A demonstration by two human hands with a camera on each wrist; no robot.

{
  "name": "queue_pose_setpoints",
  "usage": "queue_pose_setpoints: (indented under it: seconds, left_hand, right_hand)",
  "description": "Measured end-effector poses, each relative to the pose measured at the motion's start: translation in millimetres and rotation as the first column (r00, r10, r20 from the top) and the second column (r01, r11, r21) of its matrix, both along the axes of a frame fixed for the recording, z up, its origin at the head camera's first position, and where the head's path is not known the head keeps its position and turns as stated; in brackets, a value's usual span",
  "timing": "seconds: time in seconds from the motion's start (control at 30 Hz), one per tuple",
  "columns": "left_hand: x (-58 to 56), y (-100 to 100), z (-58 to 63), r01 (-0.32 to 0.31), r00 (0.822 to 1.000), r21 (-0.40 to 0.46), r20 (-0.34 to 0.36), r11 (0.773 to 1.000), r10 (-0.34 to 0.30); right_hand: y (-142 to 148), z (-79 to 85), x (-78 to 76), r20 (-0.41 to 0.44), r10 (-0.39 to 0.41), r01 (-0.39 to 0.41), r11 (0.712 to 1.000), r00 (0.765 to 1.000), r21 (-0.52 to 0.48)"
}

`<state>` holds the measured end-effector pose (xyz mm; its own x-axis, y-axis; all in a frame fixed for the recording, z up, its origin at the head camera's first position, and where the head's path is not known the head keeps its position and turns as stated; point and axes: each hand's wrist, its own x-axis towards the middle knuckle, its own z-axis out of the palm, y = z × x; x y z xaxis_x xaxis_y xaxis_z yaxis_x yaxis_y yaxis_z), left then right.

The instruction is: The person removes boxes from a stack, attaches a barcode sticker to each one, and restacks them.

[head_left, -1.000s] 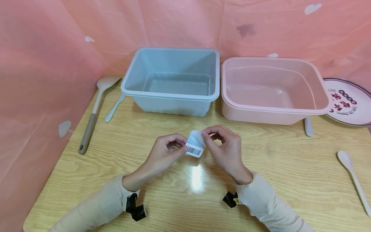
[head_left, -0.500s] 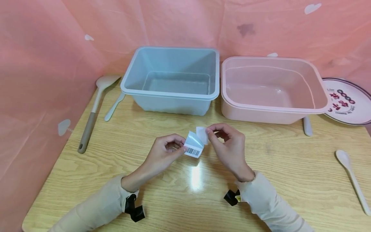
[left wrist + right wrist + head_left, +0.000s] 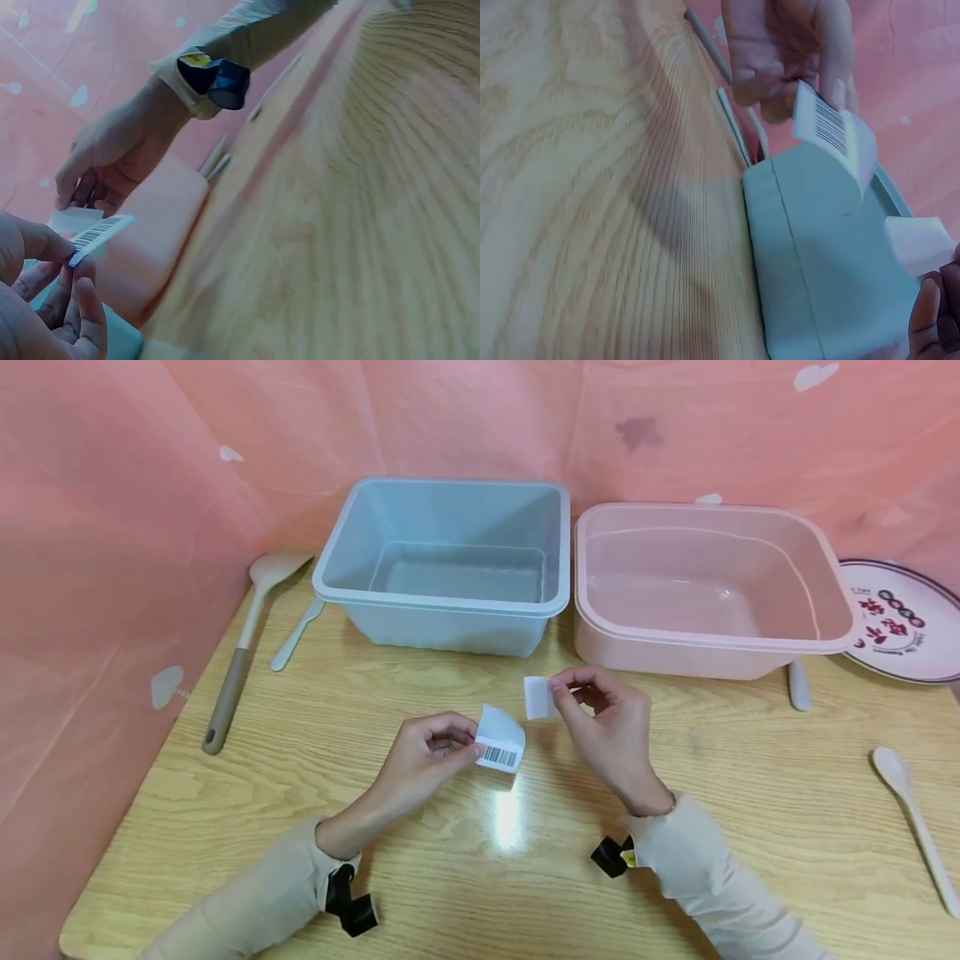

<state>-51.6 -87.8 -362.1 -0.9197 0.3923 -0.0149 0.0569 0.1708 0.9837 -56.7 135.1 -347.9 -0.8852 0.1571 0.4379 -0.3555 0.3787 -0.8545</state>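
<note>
Between thumb and fingers my left hand (image 3: 427,750) pinches a barcode label (image 3: 501,745) by its left edge. The label bends, its black bars facing up along the lower strip; in the right wrist view the label (image 3: 832,135) curls over. My right hand (image 3: 606,727) pinches a small blank white piece of paper (image 3: 537,697) at its right side. A gap separates this piece from the label. Both hands are in the air above the wooden table (image 3: 450,877), in front of the two basins.
A blue-grey basin (image 3: 442,627) and a pink basin (image 3: 690,656) stand at the back. On the left lie a spatula (image 3: 232,685) and a pale knife-like utensil (image 3: 296,639). Rightward are a plate (image 3: 900,643), a spoon (image 3: 911,810) and a handle (image 3: 798,685) partly under the pink basin.
The white piece has come away from the barcode label. My right hand has moved right and slightly up with it, while my left hand stays nearly still with the label.
</note>
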Motion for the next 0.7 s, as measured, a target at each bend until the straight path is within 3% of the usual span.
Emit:
queue_pose_setpoints:
  seconds: [0.27,0.4,0.47,0.57,0.63,0.7]
  left_hand:
    - [0.9,3.0,-20.6,0.021,1.0,-0.086,0.008,0.996,-0.02]
    - [0.2,4.8,-30.9,-0.017,0.999,-0.187,-0.03,0.982,0.011]
    - [0.3,5.1,-34.2,-0.052,0.997,-0.256,-0.067,0.965,0.035]
    - [0.3,5.5,-35.7,-0.106,0.983,-0.378,-0.177,0.919,0.041]
    - [0.2,5.8,-34.2,-0.151,0.963,-0.445,-0.269,0.883,0.03]
    - [0.0,5.9,-31.0,-0.202,0.928,-0.488,-0.373,0.849,0.007]
  right_hand:
    - [5.0,-1.7,-3.6,0.007,-0.025,0.025,1.0,1.0,0.01]
    - [4.2,-2.5,-3.1,0.004,-0.008,0.008,1.0,1.0,-0.004]
    - [3.4,-2.5,-2.9,0.004,0.001,-0.001,1.0,1.0,-0.009]
    - [3.3,-3.2,-2.6,0.011,0.0,0.0,1.0,1.0,-0.007]
    - [3.6,-3.4,-2.5,0.017,-0.004,0.004,1.0,1.0,-0.002]
    - [4.3,-3.8,-2.2,0.019,-0.007,0.006,1.0,1.0,0.003]
